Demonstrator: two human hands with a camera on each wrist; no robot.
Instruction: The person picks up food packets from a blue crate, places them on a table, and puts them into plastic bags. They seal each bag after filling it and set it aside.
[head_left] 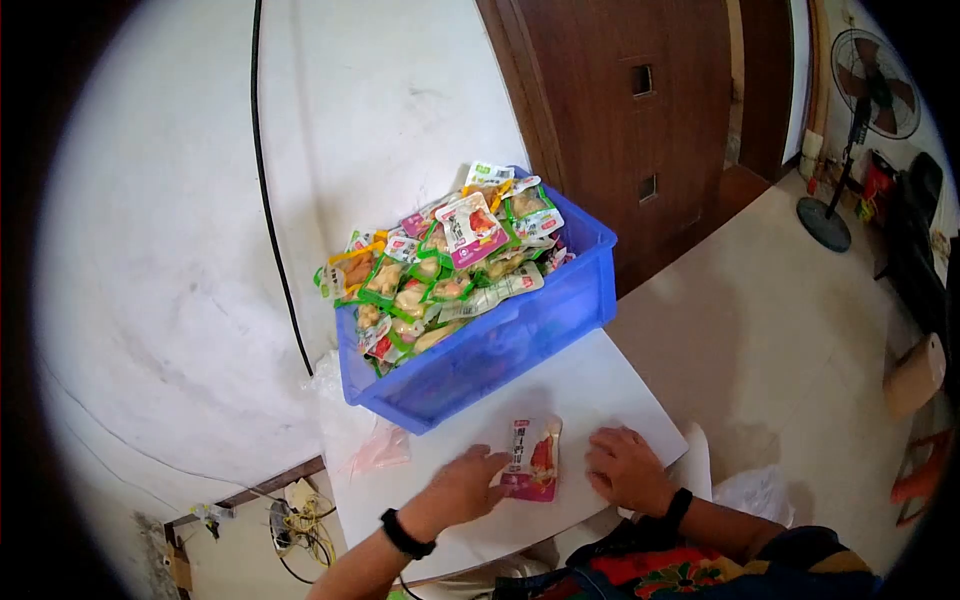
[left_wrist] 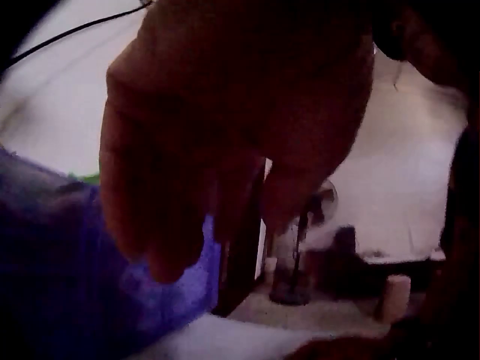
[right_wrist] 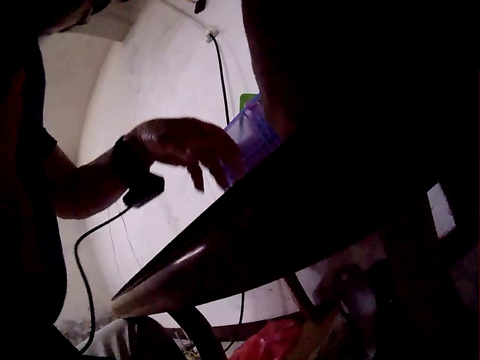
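Note:
A snack packet (head_left: 533,462) with a picture of red food and a magenta lower end lies flat on the white table (head_left: 450,535). Just left of it is my left hand (head_left: 465,488), fingertips right at the packet's edge. Those fingers hang down loosely in the left wrist view, with nothing gripped between them. To the packet's right, my right hand (head_left: 628,472) rests on the tabletop, fingers loosely bent and holding nothing. Behind both hands stands a blue plastic crate (head_left: 500,350), heaped with several small sealed snack packets (head_left: 410,295). The right wrist view is mostly dark.
Thin clear plastic (head_left: 380,447) lies at the table's left side, by the crate. A white wall (head_left: 180,250) rises on the left. Beyond the table are a brown door (head_left: 640,130) and a standing fan (head_left: 875,90). Yellow cables (head_left: 305,530) lie on the floor at lower left.

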